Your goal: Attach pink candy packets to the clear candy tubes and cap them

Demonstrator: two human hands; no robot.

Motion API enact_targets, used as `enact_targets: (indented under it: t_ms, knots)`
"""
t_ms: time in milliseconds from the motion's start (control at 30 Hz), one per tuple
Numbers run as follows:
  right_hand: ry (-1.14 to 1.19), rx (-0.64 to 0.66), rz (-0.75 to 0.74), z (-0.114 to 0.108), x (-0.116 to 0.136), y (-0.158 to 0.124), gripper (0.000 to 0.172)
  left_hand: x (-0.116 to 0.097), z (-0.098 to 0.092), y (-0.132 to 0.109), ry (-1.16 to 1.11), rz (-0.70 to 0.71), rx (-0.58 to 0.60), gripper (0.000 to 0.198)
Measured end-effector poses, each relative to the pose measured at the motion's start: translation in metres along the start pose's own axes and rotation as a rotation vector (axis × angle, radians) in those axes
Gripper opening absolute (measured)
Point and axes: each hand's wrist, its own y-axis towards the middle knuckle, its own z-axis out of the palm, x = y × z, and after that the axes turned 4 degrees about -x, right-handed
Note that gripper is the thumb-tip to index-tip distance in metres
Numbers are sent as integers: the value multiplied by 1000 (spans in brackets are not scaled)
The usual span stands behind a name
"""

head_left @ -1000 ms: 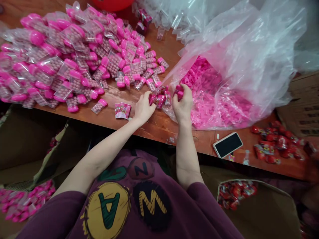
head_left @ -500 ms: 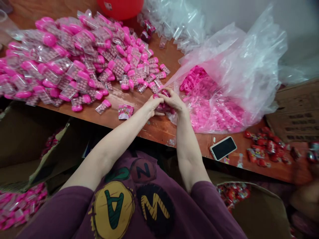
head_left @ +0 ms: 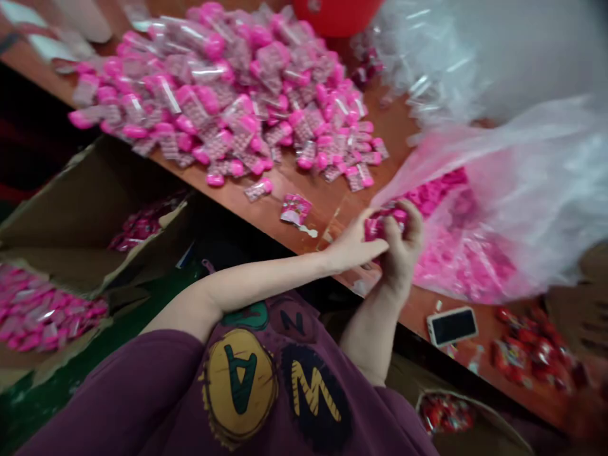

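Note:
My right hand is curled around a small bunch of pink-and-red packets, just above the table's edge. My left hand reaches in from the left, its fingertips against that bunch, though blur hides whether it grips. Behind my hands, a large clear plastic bag of pink plastic pieces lies on the wooden table. To the left spreads a heap of clear packets with pink caps and pink beads. A single small pink packet lies on the wood near my left hand.
A phone and loose red packets lie at the table's right. Clear plastic bags and a red tub sit beyond. Below the edge, cardboard boxes hold pink packets and red packets.
The view has tilted and swung, so the table now runs diagonally. My hands, side by side a second ago, have closed together around the packets, and my left arm now stretches further across.

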Motion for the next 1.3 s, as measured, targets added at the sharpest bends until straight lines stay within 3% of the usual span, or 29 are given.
enact_targets:
  t_ms: [133, 233, 300, 367, 467, 567, 633, 700, 767, 833, 933, 1000, 1067, 1133, 1200, 1300]
  knots:
    - [6, -167, -209, 10, 49, -4, 40, -18, -25, -15, 16, 181, 100, 75]
    - [96, -91, -264, 40, 95, -14, 43, -39, -64, -45, 42, 351, 98, 72]
    - [178, 19, -265, 76, 129, -22, 46, -59, -100, -79, 95, 345, 39, 70]
    - [230, 124, -288, 126, 166, -30, 45, -81, -141, -119, 159, 376, -162, 68]
    - [372, 309, -391, 227, 226, -49, 37, -109, -212, -180, 307, 434, -647, 65]
    - [600, 519, -415, 343, 271, -81, 38, -118, -298, -221, 383, 273, -1088, 69]
    - [572, 708, -331, 415, 281, -105, 45, -111, -358, -234, 315, 176, -1192, 73]
    - [483, 896, -207, 473, 275, -126, 55, -97, -413, -237, 210, 98, -1204, 73]
    - [402, 1088, -66, 513, 262, -140, 69, -80, -456, -237, 105, -3, -1251, 70]
    - [353, 1192, 33, 532, 249, -142, 75, -65, -485, -237, -15, -56, -1253, 77]
    - [416, 1159, 70, 524, 234, -129, 73, -51, -508, -238, -158, -175, -1377, 84]
    - [561, 1141, 98, 491, 223, -117, 67, -46, -510, -240, -194, -212, -1505, 78]
    - [694, 1161, 158, 438, 205, -110, 60, -40, -499, -244, -176, -152, -1600, 63]
    - [720, 1197, 220, 373, 176, -110, 48, -32, -472, -247, -58, -16, -1662, 39]
    - [607, 1201, 310, 307, 141, -113, 37, -20, -432, -246, 251, 209, -1660, 20]
    - [426, 1103, 440, 221, 98, -116, 35, 3, -360, -231, 796, 627, -1464, 16]
